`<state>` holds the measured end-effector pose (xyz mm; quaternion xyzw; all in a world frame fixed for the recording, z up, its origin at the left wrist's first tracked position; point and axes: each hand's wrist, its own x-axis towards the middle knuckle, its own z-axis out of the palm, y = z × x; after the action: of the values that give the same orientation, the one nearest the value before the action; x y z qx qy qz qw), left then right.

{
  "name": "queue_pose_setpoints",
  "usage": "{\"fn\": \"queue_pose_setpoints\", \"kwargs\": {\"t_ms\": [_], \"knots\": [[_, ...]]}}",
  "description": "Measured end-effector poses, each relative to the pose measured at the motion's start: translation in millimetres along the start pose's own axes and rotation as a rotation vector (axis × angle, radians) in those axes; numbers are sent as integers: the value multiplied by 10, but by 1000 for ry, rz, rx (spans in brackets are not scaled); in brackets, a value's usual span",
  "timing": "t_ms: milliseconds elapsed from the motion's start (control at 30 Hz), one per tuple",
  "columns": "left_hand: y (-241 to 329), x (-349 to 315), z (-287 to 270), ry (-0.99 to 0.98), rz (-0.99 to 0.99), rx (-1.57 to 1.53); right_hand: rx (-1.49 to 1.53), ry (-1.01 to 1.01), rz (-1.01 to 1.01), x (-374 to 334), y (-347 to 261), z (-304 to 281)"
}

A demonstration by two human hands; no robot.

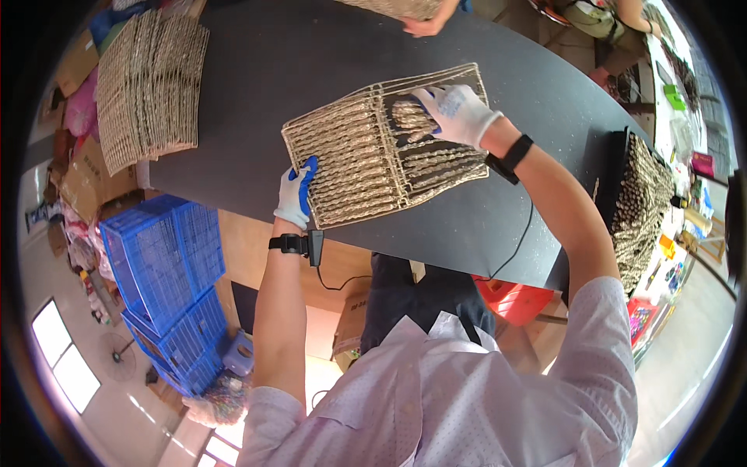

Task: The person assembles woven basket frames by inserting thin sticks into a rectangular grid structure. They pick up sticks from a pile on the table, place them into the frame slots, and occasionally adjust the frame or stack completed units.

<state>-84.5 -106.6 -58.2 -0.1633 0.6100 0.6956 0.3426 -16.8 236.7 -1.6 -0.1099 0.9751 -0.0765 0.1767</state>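
A wide wire frame with two panels, strung with beige braided cords (350, 159), lies tilted on the dark table. Its left panel is filled with rows of braid; the right panel shows gaps and loose lengths. At the frame's left edge, my left hand (294, 196), in a white glove with blue fingertips, is closed on the rim, thumb on top. My right hand (459, 115), gloved alike, curls over a bunch of braided cord pieces (412, 118) in the right panel. Part of that bunch is hidden under my palm.
A stack of similar woven panels (152, 89) stands at the table's far left. Heaped braided cords (642, 206) fill a black tray at the right. Blue crates (167, 265) are piled below left. Across the table (311, 54), another person's hand (424, 25) holds a woven piece.
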Motion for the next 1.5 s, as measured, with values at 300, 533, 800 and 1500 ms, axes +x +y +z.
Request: {"fn": "queue_pose_setpoints", "kwargs": {"t_ms": [300,533,800,1500], "knots": [[-254,-51,-135,-80,35,-14,53,152,95,-120,-1,166],[-76,-160,21,-83,-143,84,723,507,274,-318,101,146],[14,-276,199,-3,-107,171,1920,1037,158,-611,362,305],[-100,-129,68,-106,-71,295,1524,2131,1596,-5352,392,1304]]}}
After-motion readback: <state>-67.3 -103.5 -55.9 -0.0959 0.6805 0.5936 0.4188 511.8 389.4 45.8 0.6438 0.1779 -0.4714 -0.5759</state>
